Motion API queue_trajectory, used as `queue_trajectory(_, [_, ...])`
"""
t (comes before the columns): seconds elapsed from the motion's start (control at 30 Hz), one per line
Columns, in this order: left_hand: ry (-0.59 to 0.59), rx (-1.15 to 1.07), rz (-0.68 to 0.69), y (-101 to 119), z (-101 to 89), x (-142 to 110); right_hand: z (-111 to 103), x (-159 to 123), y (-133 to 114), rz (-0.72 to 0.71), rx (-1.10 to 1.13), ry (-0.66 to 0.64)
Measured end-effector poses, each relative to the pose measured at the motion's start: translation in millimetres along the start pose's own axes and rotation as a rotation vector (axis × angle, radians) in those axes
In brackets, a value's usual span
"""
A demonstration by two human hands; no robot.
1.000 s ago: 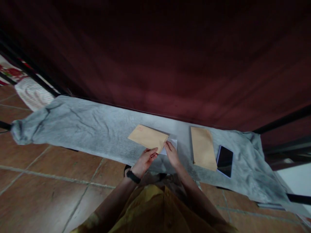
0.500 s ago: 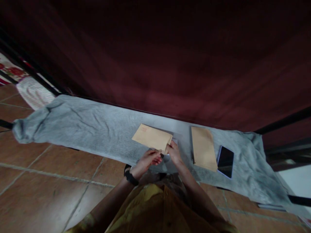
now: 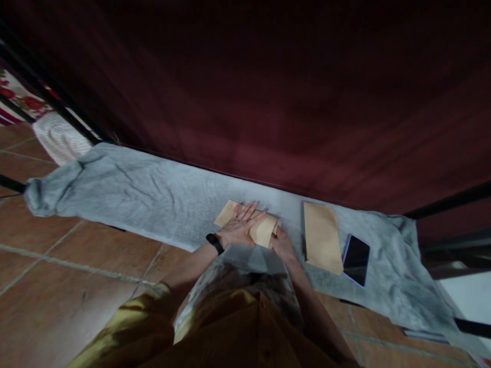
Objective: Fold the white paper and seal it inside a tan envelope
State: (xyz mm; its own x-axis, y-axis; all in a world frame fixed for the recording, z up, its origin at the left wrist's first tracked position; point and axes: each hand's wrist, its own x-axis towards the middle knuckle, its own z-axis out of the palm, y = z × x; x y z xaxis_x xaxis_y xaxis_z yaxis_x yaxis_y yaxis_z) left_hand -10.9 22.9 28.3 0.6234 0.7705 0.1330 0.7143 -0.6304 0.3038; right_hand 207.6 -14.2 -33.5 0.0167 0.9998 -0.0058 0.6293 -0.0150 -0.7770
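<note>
A tan envelope (image 3: 264, 230) lies on a grey cloth (image 3: 153, 199). My left hand (image 3: 240, 229) rests flat on top of it with fingers spread, a black band on the wrist. At the envelope's right end, my right hand (image 3: 282, 243) is closed on its edge, pinching it. A sliver of white paper shows at that end. A second tan envelope (image 3: 321, 237) lies to the right, apart from both hands.
A dark phone (image 3: 356, 253) lies right of the second envelope. A dark red curtain (image 3: 268, 102) hangs behind the cloth. Brown floor tiles (image 3: 69, 276) run along the front. A patterned fabric (image 3: 57, 140) sits at far left.
My left hand moved from the envelope's near edge onto its top and flattened out. The envelope now lies pressed on the cloth. The white paper is mostly out of sight.
</note>
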Motion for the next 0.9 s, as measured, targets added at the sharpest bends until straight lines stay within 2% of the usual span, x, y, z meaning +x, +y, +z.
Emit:
queue_trajectory(0.1, [0.004,-0.038,0.032,-0.5,-0.6,6.0,-5.2,-0.2,-5.2,0.058,0.042,-0.040])
queue_trajectory(0.2, [-0.085,-0.071,0.005,-0.8,-1.1,9.9,-11.2,-2.5,-10.2,0.091,0.062,-0.051])
queue_trajectory(0.3, [-0.182,-0.074,-0.011,-1.6,-1.2,11.3,-15.8,-8.8,-13.3,0.075,-0.008,0.056])
queue_trajectory(0.4, [-0.209,-0.059,-0.018,-2.2,-0.6,10.8,-18.6,-15.3,-17.4,0.003,-0.102,0.227])
queue_trajectory(0.47, [-0.213,-0.045,-0.022,-2.7,0.2,10.1,-20.0,-17.0,-21.5,-0.060,-0.129,0.247])
queue_trajectory(0.57, [-0.199,-0.017,-0.025,-3.6,1.9,8.9,-22.0,-14.0,-27.8,-0.087,-0.079,0.177])
queue_trajectory(0.67, [-0.175,0.016,-0.021,-3.8,3.2,7.4,-24.0,-6.7,-31.6,-0.017,0.143,0.138])
queue_trajectory(0.77, [-0.159,0.040,-0.017,-2.9,3.6,5.7,-25.2,-0.6,-33.7,0.133,0.464,0.064])
queue_trajectory(0.83, [-0.157,0.056,-0.014,-1.9,3.0,4.9,-24.9,0.7,-35.4,0.266,0.669,-0.054])
queue_trajectory(0.9, [-0.156,0.068,-0.005,-1.0,2.1,4.3,-22.9,0.3,-37.5,0.334,0.770,-0.169])
